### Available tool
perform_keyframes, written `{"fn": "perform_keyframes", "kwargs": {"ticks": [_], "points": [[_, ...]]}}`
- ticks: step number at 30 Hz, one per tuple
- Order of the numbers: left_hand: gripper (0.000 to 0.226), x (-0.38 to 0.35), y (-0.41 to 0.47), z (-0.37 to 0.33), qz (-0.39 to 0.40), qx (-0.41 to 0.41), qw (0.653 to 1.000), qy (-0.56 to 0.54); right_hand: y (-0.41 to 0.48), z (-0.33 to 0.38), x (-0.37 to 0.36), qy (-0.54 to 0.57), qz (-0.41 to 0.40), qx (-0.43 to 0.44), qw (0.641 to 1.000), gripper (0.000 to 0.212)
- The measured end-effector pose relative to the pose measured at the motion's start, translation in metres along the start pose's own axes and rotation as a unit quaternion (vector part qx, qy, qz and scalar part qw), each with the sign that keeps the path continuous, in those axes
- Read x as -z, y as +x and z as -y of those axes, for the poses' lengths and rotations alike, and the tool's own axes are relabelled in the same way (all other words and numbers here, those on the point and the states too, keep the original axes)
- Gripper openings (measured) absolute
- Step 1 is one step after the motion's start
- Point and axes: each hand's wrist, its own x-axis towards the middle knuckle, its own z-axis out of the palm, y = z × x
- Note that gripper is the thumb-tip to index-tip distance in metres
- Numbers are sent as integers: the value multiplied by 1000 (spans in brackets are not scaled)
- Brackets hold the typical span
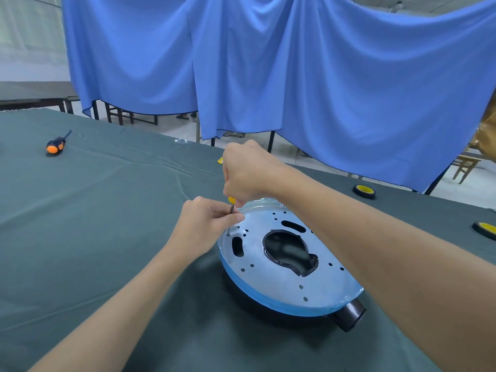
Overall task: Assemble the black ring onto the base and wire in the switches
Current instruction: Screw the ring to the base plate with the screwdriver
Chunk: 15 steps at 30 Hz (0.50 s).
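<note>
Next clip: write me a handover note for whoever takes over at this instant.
The right hand grips the yellow screwdriver upright; the left hand pinches its shaft, tip at a left-edge hole in the metal plate.
The plate lies on a black housing.
Done: plate in place; screws cannot be counted.
Left: finish this hole; switches and wires, none in view.
An orange screwdriver lies far left.

L hand [204,224] pinching, R hand [249,171] fisted above

Workshop-type hall, shown by long table [107,210] draped w/ dark green cloth, blue curtains [268,76] hung behind, orange-handled screwdriver [55,145] laid out, more tables [32,93] beyond.
</note>
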Motion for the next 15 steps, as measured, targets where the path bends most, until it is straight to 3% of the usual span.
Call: {"fn": "perform_keyframes", "kwargs": {"ticks": [3, 7, 15], "points": [[13, -2, -1, -5, -30, -4, 999, 10, -2, -4, -2, 26, -10, -33, 999, 23], [22, 0, -2, -5, 17, -22, 999, 24, -5, -5, -4, 32, -1, -45, 998, 24], [21, 0, 0, -4, 37, -34, 998, 46, -2, -8, 4, -12, 90, -72, 993, 35]]}}
